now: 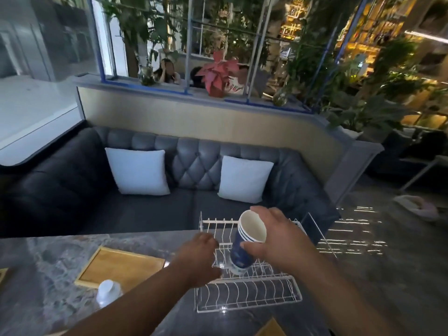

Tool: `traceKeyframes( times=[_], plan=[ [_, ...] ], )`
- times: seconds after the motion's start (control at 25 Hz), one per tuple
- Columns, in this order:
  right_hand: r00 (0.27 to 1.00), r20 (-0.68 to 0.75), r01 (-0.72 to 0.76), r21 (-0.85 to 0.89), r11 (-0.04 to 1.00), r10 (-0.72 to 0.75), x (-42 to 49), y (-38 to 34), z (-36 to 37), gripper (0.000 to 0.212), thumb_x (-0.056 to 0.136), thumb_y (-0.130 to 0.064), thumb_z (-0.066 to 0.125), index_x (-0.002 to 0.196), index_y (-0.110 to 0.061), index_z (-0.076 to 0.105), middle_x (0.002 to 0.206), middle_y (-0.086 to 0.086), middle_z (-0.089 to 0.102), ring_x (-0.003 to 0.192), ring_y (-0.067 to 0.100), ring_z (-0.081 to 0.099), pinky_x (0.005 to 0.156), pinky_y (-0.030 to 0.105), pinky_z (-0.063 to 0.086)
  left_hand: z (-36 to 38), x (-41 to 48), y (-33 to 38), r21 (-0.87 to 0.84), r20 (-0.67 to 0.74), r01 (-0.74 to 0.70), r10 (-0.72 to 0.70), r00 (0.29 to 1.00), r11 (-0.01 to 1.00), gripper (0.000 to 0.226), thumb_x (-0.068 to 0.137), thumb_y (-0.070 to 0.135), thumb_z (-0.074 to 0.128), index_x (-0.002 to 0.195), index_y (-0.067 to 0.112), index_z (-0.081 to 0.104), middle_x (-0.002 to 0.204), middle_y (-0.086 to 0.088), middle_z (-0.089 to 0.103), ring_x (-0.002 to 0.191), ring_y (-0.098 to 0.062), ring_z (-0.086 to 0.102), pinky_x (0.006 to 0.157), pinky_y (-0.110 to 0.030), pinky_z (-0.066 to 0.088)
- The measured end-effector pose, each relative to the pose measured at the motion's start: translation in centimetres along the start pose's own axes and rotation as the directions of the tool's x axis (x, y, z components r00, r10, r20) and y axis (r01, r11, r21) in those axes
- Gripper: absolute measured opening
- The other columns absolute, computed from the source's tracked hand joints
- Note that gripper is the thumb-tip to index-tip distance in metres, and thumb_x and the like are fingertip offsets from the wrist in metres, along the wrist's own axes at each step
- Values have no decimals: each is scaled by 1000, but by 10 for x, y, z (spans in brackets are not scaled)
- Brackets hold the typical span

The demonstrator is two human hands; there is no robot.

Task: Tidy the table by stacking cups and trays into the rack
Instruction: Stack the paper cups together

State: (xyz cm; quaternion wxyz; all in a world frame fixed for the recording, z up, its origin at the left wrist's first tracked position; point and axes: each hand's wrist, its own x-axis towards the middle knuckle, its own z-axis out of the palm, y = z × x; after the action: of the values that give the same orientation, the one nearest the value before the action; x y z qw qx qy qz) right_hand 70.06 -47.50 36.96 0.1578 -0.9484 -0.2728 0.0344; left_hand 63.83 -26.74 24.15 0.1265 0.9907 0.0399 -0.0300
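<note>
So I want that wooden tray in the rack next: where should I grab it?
The wooden tray lies flat on the table, left of the rack. Probably take its raised rim on the long right edge nearest the left hand, thumb on top.

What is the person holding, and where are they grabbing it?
The right hand holds a stack of blue paper cups by its upper side, near the rims. The left hand grips the white rack.

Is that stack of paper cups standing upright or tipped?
Tipped. The stack of paper cups leans, its empty mouth facing the camera, held by the right hand over the rack.
</note>
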Motion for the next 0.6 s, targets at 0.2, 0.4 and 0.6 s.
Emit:
traceKeyframes(
  times=[0.2, 0.4, 0.6],
  plan=[
    [999, 10, 52, 65, 996, -53, 19, 38, 6, 90, 65, -72, 62, 143, -49, 24, 142, -13, 39, 119, 18, 55, 93, 38, 48, 32, 16, 2, 73, -32, 146, -144, 989, 987, 83, 81, 59, 59, 153, 29, 29, 170, -1, 4, 156, -26, 5, 125, -51, 13],
    [992, 11, 121, 138, 983, -124, 47, 60, 22, 89, 67, -68, 67, 144, -47, 27, 140, -12, 41, 120, 17, 54, 96, 39, 49, 54, 17, 10, 33, -152, 273, -265, 952, 961, 89, 77, 57, 52, 157, 30, 21, 170, 3, -8, 155, -25, 13, 123, -48, 19],
    [980, 54, 180, 139, 974, -189, 73, 58, 48, 88, 68, -67, 66, 144, -46, 26, 137, -12, 40, 120, 18, 52, 93, 39, 49, 54, 16, 14, -13, -157, 309, -308, 939, 951, 64, 72, 57, 54, 133, 37, 44, 167, 9, -22, 123, -29, 59, 89, -46, 54]
  ],
)
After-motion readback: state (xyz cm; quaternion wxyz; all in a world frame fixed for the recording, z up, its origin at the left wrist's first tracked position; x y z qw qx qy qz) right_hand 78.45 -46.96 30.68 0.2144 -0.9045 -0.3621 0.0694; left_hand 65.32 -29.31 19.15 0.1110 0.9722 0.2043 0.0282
